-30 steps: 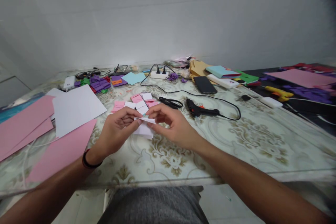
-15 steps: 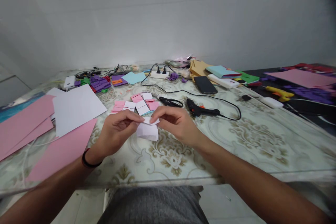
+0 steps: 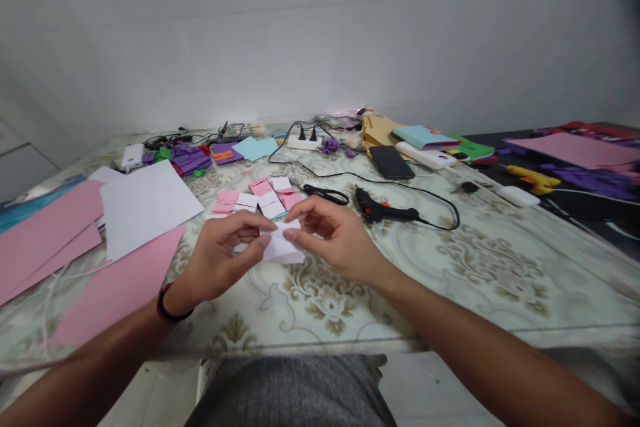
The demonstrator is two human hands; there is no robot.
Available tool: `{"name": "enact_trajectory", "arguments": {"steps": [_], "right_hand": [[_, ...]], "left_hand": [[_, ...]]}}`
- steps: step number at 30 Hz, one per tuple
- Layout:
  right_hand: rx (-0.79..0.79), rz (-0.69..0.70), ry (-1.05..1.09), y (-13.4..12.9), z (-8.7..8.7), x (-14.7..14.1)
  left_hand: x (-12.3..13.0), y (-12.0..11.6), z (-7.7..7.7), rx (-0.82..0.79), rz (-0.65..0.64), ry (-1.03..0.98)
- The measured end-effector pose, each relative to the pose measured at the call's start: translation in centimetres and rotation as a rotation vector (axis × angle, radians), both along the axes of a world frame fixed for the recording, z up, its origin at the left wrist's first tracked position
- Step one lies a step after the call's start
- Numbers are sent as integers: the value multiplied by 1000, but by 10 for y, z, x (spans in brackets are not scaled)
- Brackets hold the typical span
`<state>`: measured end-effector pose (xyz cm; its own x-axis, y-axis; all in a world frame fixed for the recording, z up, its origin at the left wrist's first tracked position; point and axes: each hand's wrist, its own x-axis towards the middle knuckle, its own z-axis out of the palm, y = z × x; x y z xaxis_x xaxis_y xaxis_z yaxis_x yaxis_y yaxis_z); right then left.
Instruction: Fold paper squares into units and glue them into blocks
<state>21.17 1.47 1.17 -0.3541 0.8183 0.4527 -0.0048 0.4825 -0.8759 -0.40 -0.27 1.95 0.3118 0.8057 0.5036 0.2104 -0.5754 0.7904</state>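
Note:
A small piece of white paper [image 3: 283,250] lies on the patterned tablecloth between my two hands, creased, with its far part folded over. My left hand [image 3: 227,250] pinches its left side between thumb and fingers. On the right side, my right hand [image 3: 333,233] grips the same paper, its thumb on top and its fingertips at the far edge. Just beyond my fingers lie several small folded pieces of pink and white paper [image 3: 271,204]. Black-handled scissors [image 3: 326,195] rest behind my right hand, and a black glue gun [image 3: 383,207] is to its right.
Large pink sheets [image 3: 120,287] and a white sheet [image 3: 150,207] spread over the left side. Purple paper strips [image 3: 193,160], a power strip [image 3: 304,142] and a black phone [image 3: 392,162] are farther back. The glue gun's cord loops across the right. A yellow glue gun [image 3: 533,178] lies far right.
The narrow fold I held up at the paper's far edge now lies flatter. My thumbs have shifted down onto the sheet, and my fingers sit slightly farther apart.

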Motion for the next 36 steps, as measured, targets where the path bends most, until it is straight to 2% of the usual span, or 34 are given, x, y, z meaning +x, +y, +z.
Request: {"name": "enact_trajectory", "arguments": {"steps": [4,19,23,28,36], "right_hand": [[16,-22,-2,-1,0,0],[20,-93,-54,4,-5,-1],[34,-113,-87,3,-4,-1],[-12,-71,-168,3,-4,-1],[47,-5,-222,1,-2,-2]], "left_hand": [[2,2,-1,-97,38,-78],[2,7,6,-288,44,30],[2,8,7,-242,74,94],[0,5,5,-171,111,112],[2,4,9,-203,57,90]]}}
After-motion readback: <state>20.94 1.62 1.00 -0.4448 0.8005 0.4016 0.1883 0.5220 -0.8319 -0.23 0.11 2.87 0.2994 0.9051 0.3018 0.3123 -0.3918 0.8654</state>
